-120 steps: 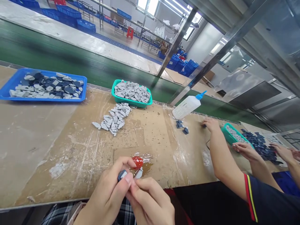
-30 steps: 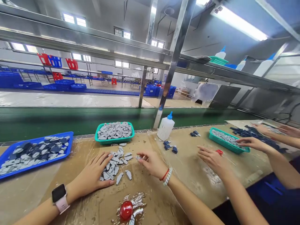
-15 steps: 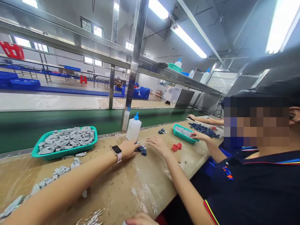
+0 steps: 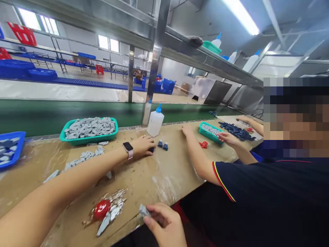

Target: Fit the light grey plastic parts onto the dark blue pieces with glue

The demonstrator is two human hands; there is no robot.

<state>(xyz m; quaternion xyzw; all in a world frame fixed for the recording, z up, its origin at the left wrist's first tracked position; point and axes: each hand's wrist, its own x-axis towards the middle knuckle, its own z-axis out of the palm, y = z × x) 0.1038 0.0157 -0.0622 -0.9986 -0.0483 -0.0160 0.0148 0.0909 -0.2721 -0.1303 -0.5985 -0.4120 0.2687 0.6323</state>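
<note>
My left hand (image 4: 143, 145), with a watch on its wrist, reaches across the table; its fingers curl over a dark blue piece (image 4: 151, 149), mostly hidden under them. Two more dark blue pieces (image 4: 162, 145) lie just right of it, and a white squeeze bottle (image 4: 155, 122) with a blue cap stands behind. Near the front edge, my right hand (image 4: 168, 223) pinches a small light grey piece (image 4: 144, 210) between thumb and fingers. Left of it are a round red object (image 4: 101, 209) and a long grey piece (image 4: 104, 224) beside shiny smears.
A green basket (image 4: 88, 140) heaped with grey pieces stands at the back, loose grey pieces (image 4: 86, 156) before it. A blue tray (image 4: 19, 151) is far left. At right, a co-worker's hands (image 4: 189, 131) are near another green basket (image 4: 210, 134). A metal post (image 4: 153, 75) rises behind the bottle.
The view has swung down and left, bringing the red object and blue tray into sight. My right hand has come further into view with its grey piece. The co-worker's nearer hand has moved away from the dark pieces.
</note>
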